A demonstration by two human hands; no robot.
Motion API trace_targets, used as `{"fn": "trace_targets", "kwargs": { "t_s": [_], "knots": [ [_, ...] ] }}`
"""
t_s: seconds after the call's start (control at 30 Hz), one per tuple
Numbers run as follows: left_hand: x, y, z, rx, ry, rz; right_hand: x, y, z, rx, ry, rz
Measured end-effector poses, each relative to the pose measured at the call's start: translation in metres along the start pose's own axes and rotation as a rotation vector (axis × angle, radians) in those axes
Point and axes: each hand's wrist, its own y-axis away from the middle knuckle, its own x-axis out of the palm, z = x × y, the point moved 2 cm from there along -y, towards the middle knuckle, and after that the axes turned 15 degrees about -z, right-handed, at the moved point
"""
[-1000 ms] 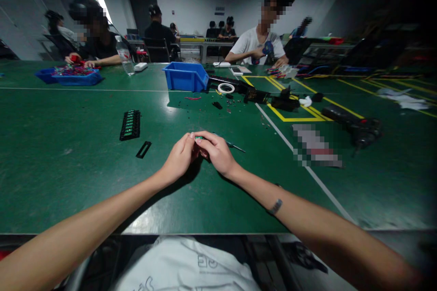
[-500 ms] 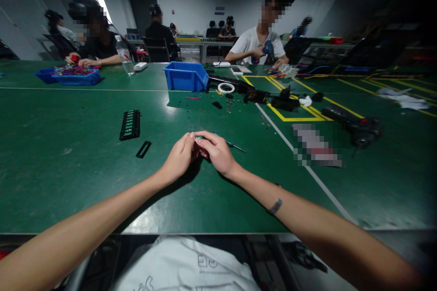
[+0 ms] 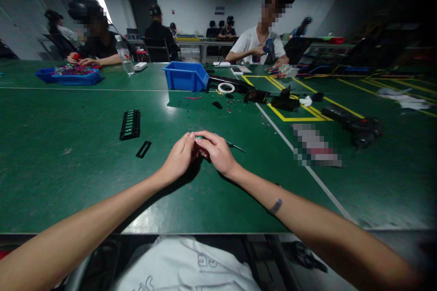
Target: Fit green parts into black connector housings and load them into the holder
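My left hand (image 3: 180,152) and my right hand (image 3: 215,151) meet over the green table (image 3: 85,163), fingers closed around one small part. Only a green bit (image 3: 199,137) of it, like a circuit board, shows between the fingertips; the remainder is hidden by them. Just beyond my right hand lies a thin screwdriver (image 3: 237,147), partly covered by the hand. To the left of my left hand is a flat black rectangular frame (image 3: 144,149) with a slot. Behind that frame sits a row of black frames with green boards (image 3: 130,124), packed side by side.
A blue bin (image 3: 186,76) stands farther back, beside a white ring (image 3: 226,87) and scattered small parts. At right lie a black power tool (image 3: 363,129) and a blurred-out flat item (image 3: 316,145). Across the table, one person holds a drill (image 3: 268,49); another works by blue trays (image 3: 77,76).
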Motion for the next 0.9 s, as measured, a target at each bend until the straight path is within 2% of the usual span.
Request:
{"fn": "trace_targets", "kwargs": {
  "t_s": [0.9],
  "knots": [
    [0.0008,0.0006,-0.0033,-0.002,-0.001,0.007,0.0012,0.0004,0.0032,-0.004,-0.007,-0.006]
  ]
}}
